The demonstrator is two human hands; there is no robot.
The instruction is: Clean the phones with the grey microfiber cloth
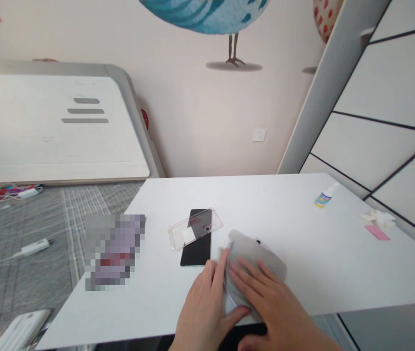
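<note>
Near the table's front edge, a pale phone (pixel 263 245) lies mostly under a grey cloth (pixel 244 242); a small dark round spot shows at its upper edge. My left hand (pixel 205 300) braces the phone, index finger along its left side and thumb across its near end. Flat on top of the cloth rests my right hand (pixel 267 297), its fingers stretched out and pressing down. To the left of the cloth lies a black phone (pixel 197 256), with a clear phone case (pixel 178 237) slanted across it.
A blurred-out purple item (pixel 119 248) lies at the white table's (pixel 148 312) left edge. Far right are a small bottle (pixel 323 199), crumpled tissue (pixel 379 218) and a pink slip (pixel 377 232). A white charger with cable (pixel 35 247) rests on the grey bed cover (pixel 57 214).
</note>
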